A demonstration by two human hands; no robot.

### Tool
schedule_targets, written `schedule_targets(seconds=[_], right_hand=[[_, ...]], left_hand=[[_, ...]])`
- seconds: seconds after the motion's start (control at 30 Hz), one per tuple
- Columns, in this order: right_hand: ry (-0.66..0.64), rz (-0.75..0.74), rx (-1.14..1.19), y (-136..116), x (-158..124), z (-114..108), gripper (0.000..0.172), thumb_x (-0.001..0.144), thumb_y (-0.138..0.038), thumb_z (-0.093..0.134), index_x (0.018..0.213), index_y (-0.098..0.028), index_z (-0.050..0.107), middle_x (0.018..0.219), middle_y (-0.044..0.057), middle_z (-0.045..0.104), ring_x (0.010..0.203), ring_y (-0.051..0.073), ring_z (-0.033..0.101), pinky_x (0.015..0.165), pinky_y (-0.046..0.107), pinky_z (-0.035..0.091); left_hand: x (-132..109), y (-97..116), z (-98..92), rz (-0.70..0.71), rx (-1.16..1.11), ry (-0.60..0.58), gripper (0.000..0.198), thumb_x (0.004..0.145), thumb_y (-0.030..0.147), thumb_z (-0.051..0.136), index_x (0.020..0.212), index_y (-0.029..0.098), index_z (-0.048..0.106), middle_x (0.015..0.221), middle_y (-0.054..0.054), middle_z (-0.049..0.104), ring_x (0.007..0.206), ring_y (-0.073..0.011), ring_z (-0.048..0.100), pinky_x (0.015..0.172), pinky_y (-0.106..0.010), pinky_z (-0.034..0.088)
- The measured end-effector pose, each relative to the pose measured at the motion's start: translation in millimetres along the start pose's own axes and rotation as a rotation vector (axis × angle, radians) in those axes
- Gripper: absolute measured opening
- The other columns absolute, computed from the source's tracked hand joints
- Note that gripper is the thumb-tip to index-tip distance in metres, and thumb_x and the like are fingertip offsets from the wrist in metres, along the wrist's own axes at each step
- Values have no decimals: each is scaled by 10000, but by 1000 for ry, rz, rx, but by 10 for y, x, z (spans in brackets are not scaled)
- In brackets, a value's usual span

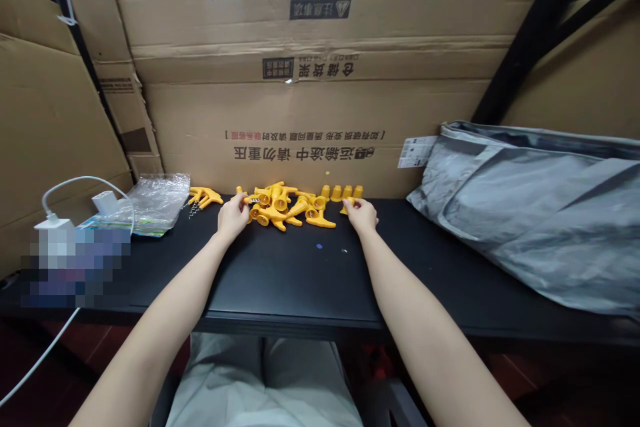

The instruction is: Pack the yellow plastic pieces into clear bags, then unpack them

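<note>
My left hand (233, 217) is closed around a yellow corkscrew (243, 199), its metal spiral pointing right over the pile. Between the fingers of my right hand (362, 215) is a yellow plastic cone (345, 210), partly covered by the fingertips. A pile of yellow corkscrews (275, 219) with T-shaped handles and cones lies between both hands. Just behind my right hand, several yellow cones (347, 192) stand upright in a row. Left of my left hand lie several yellow corkscrew handles (205, 197) with bare metal spirals.
Clear plastic bags (155, 200) lie on the black table (290, 280) at left, near a white charger (55, 240) with a cable. A large grey bag (525, 213) rests at right. A cardboard sheet (320, 107) stands behind the table.
</note>
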State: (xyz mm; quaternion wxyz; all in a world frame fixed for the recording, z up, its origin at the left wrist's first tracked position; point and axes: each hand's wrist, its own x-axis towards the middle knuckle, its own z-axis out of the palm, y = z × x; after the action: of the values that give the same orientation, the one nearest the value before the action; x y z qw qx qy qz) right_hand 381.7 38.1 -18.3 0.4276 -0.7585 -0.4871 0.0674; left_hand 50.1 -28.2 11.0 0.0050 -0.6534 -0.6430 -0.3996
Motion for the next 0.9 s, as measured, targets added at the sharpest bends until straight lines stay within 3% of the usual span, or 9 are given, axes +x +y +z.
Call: schedule_targets(seconds=[0.17,0.3,0.4,0.53,0.67,0.9], right_hand=[[-40,-17,-13,8,18,64,195,736,-241,604,926,-196,608,966,55,685,940,214,609,821,328,427],[-119,-63,-143,-21,-1,79,123,774,-228,556,873,-198,623,1052,65,677,1030,234,597,871,370,425],[-215,-129,-227,-52,-27,79,184,810,-250,524,947,-213,641,1170,59,645,1129,251,557,927,423,405],[-355,-225,-307,-79,-61,90,357,861,-286,469,1199,-242,572,1302,51,579,1238,249,487,1023,467,338],[-465,-298,-386,-94,-81,104,443,916,-317,367,1345,-272,464,1470,32,391,1352,252,347,1090,560,217],[-555,-307,-473,-119,-98,105,485,949,-357,269,1425,-310,351,1543,-22,212,1414,254,209,1107,602,146]], left_hand=[[6,-1,0,2,-18,4,261,795,201,490,1012,226,635,735,1,654,696,-148,609,632,-225,387],[0,13,-8,7,-27,0,260,789,192,490,1001,223,639,714,3,642,682,-147,603,634,-226,388],[0,16,-9,2,-42,5,258,781,181,489,985,215,644,675,6,620,656,-147,587,628,-229,384],[16,-8,1,-12,-107,45,256,746,135,482,926,204,651,602,21,561,606,-140,548,614,-232,382],[32,-44,28,-27,-219,105,256,719,112,486,892,208,648,556,41,500,562,-127,512,611,-232,390],[87,-130,115,-74,-552,179,346,746,96,456,1044,225,576,714,20,572,626,-115,552,618,-230,444]])
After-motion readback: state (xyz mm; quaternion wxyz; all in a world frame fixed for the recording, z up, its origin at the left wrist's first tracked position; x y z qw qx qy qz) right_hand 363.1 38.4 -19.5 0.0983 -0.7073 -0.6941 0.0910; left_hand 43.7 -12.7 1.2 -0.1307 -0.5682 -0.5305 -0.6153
